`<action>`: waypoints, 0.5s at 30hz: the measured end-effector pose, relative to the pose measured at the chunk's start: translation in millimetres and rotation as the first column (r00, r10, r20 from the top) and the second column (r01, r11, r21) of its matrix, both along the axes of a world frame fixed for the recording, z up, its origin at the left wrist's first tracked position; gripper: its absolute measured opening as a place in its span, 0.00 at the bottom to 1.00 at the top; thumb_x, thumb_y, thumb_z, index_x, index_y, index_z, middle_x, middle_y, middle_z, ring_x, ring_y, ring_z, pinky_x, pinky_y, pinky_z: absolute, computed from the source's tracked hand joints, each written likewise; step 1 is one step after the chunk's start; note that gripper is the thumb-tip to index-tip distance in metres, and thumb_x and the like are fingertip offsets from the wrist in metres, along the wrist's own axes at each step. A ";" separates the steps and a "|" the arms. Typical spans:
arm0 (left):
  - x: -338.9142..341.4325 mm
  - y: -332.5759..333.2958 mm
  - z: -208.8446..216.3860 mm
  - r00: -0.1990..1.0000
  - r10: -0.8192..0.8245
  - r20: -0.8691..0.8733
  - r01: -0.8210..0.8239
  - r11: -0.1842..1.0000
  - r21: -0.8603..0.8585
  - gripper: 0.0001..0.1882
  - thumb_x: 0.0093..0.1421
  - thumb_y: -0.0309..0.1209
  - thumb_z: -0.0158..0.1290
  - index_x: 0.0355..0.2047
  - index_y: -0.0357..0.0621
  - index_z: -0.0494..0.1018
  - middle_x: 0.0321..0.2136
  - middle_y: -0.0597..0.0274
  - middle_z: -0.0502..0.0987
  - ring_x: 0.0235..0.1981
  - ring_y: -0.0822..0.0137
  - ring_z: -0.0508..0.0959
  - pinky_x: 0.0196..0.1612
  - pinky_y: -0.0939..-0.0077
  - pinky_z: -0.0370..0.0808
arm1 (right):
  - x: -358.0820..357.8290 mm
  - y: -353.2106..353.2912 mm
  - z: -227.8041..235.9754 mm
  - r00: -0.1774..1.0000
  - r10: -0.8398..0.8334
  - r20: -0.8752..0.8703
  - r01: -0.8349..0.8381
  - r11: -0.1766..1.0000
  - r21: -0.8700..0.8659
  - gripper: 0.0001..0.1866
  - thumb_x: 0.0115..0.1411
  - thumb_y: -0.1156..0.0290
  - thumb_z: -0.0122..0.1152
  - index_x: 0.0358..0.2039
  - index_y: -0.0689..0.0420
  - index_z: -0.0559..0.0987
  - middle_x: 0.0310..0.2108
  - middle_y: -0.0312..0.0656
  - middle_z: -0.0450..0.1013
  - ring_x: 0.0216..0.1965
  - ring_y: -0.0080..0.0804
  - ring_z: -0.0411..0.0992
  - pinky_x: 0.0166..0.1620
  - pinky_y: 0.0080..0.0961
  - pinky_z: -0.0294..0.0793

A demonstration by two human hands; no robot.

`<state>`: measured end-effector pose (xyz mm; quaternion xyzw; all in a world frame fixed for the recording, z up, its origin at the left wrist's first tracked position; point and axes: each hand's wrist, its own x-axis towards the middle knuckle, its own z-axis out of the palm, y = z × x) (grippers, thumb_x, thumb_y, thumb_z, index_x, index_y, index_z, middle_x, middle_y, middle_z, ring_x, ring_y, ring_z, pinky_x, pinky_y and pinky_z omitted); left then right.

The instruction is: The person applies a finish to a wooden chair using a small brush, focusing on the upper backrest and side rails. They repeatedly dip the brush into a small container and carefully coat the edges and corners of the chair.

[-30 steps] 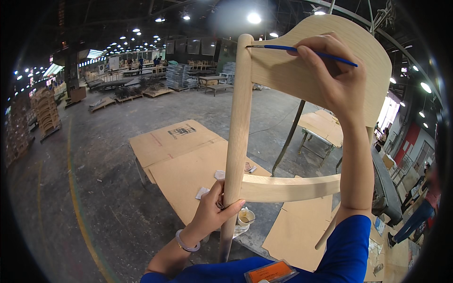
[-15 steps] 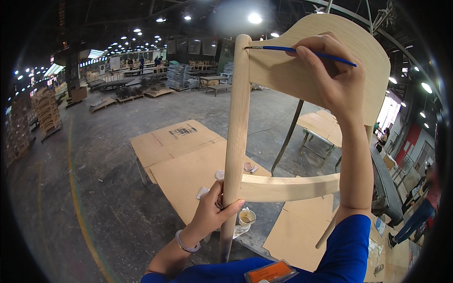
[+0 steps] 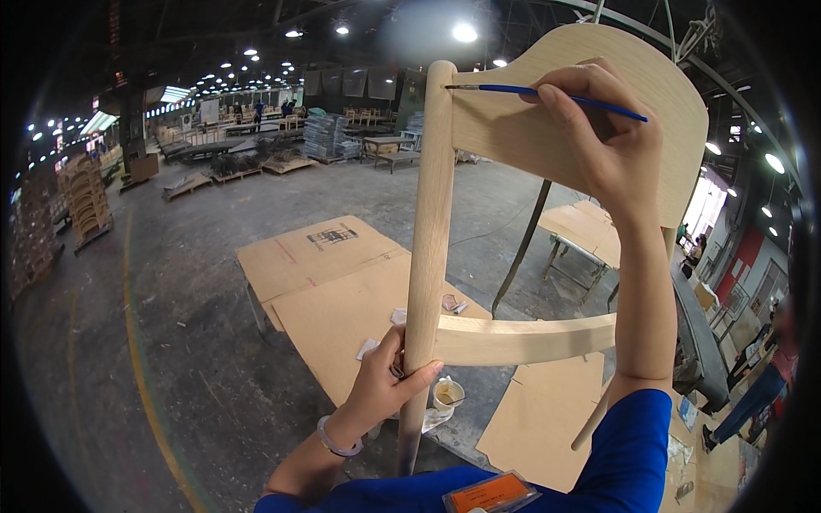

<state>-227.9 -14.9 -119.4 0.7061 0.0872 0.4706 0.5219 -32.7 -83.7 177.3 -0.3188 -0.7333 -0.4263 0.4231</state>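
Upper right, the right hand [image 3: 620, 154] pinches a blue brush [image 3: 503, 88] while the left hand [image 3: 383, 382] clasps the post [image 3: 430, 214], seemingly steadying it.

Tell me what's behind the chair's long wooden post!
Behind the post, cardboard and grey floor show on both sides. White scraps peek out to its left. Whatever lies directly behind the post is covered, so I can't see it.

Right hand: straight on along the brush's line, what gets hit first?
The upright wooden post. The blue brush in the right hand has its tip right at the post's upper end, apparently touching, though depth is hard to judge from this view.
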 end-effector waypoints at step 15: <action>-1.9 5.4 -1.9 1.000 -0.002 0.008 0.002 1.000 -0.007 0.23 0.65 0.28 0.62 0.55 0.34 0.67 0.38 0.59 0.82 0.35 0.80 0.80 0.37 0.83 0.76 | -1.8 7.4 -1.3 1.000 -0.001 -0.013 0.001 1.000 -0.002 0.07 0.63 0.73 0.68 0.37 0.63 0.87 0.36 0.39 0.81 0.37 0.27 0.81 0.44 0.24 0.79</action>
